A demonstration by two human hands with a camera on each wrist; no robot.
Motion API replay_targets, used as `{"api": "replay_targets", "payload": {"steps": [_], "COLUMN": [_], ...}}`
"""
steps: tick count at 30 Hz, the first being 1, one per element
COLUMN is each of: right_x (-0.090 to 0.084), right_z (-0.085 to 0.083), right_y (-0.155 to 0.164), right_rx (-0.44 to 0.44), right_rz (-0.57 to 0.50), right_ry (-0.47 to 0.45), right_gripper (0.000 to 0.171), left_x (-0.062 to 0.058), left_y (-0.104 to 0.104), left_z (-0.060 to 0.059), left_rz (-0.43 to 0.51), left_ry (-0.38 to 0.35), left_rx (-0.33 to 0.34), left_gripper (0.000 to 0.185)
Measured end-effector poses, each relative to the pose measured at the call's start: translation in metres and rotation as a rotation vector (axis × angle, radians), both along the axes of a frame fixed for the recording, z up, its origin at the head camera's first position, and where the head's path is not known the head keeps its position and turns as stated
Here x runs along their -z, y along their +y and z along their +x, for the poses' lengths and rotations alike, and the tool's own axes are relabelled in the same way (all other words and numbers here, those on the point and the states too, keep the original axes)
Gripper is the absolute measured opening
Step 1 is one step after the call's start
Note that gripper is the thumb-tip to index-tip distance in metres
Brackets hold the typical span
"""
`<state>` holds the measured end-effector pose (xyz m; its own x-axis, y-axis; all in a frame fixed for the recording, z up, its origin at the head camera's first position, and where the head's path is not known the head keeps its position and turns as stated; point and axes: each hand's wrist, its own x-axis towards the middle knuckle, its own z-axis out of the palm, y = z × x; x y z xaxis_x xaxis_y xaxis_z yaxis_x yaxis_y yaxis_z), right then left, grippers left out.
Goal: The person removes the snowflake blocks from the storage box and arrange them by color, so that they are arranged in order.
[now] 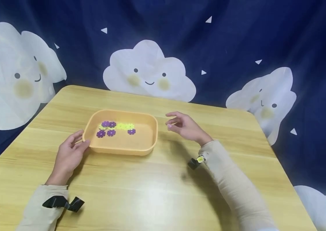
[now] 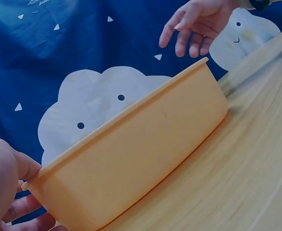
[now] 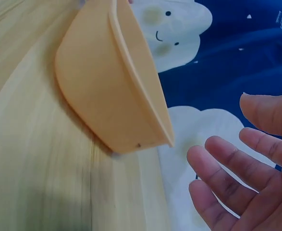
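An orange plastic bin (image 1: 119, 151) stands on the wooden table, left of the middle. Several purple snowflake building discs (image 1: 101, 133) and yellow snowflake building discs (image 1: 123, 126) lie in it, mostly toward its left and back. My left hand (image 1: 69, 154) grips the bin's left end; in the left wrist view its thumb (image 2: 29, 166) is on the rim, with fingers below along the outer wall. To the right of the bin, my right hand (image 1: 188, 127) is held in the air with nothing in it. Its fingers (image 3: 241, 168) are spread and slightly bent, apart from the bin wall.
The wooden table (image 1: 157, 199) reaches back to a dark blue curtain (image 1: 238, 38) printed with smiling clouds. Black straps with small mounts (image 1: 76, 204) sit on both sleeved wrists.
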<state>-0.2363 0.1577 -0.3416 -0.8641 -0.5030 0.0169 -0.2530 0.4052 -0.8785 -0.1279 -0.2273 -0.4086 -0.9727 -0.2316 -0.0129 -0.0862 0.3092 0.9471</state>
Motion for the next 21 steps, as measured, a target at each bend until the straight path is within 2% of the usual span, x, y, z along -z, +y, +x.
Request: {"api": "replay_targets", "payload": {"steps": [7, 15, 21], "right_x": [0.001, -0.004, -0.007], "right_z": [-0.015, -0.026, -0.030], "right_y": [-0.023, -0.046, -0.058], "right_rx": [-0.043, -0.083, -0.114], "right_rz": [-0.090, -0.020, -0.038], "right_ry": [-0.095, -0.129, -0.181], "right_gripper": [0.043, 0.043, 0.043], "left_x": [-0.001, -0.002, -0.001], "left_y": [-0.001, -0.001, 0.000], "left_z": [0.003, 0.004, 0.003], "left_rz": [0.003, -0.033, -0.042], "left_ry": [-0.010, -0.015, -0.041], "left_rx": [-0.004, -0.018, -0.015], "left_gripper": [0.058, 0.056, 0.056]}}
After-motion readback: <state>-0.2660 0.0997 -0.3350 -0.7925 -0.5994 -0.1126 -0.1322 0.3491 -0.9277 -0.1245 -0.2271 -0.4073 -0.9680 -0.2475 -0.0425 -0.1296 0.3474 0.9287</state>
